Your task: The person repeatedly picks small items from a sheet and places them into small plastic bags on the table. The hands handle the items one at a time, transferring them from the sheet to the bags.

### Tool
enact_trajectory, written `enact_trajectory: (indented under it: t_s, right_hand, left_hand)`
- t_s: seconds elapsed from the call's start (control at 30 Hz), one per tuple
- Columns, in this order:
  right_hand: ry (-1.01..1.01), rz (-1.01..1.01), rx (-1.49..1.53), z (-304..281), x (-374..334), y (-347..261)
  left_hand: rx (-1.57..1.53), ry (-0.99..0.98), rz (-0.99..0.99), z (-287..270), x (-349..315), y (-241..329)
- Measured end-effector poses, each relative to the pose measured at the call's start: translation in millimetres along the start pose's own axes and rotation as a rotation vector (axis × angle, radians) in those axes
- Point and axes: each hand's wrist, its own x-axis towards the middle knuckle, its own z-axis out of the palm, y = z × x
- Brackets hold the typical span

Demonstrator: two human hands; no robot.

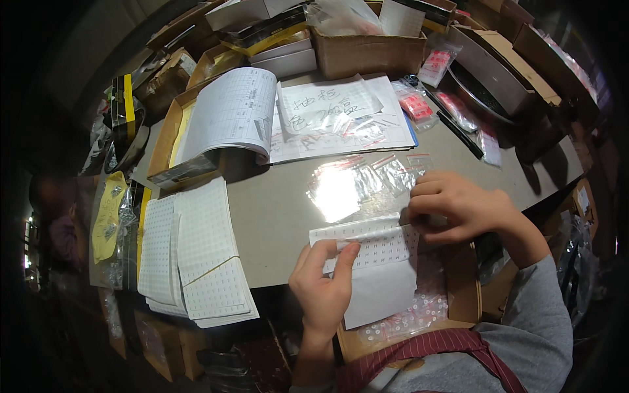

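Though in left hand (320,288), white sheet (383,259) partly behind its thumb (345,262).

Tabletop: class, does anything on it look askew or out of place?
Yes. The open booklet doesn't lie flat: its left pages arch up. Small clear bags also look untidy, scattered across the booklet and tabletop.

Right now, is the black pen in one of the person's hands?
No, the black pen lies on the table beyond the right hand, while the left hand grips a printed white sheet.
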Motion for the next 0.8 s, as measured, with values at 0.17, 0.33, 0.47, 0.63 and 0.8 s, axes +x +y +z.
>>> enact_trajectory:
  t_s: [0.17,0.33,0.47,0.63,0.8]
  right_hand:
    - [0.211,0.136,0.384,-9,29,19]
    - [-0.011,0.280,0.257,0,88,51]
    - [0.037,0.290,0.010,10,92,55]
    - [0.119,0.540,-0.257,-2,76,45]
    - [0.195,0.154,0.263,10,19,4]
  left_hand:
    - [0.017,-0.030,-0.019,-1,3,4]
    - [0.057,-0.096,-0.018,-8,1,2]
    - [-0.018,-0.124,-0.059,-12,-3,5]
    - [-0.002,-0.128,-0.024,-11,-6,1]
    - [-0.162,-0.148,-0.113,-15,-12,1]
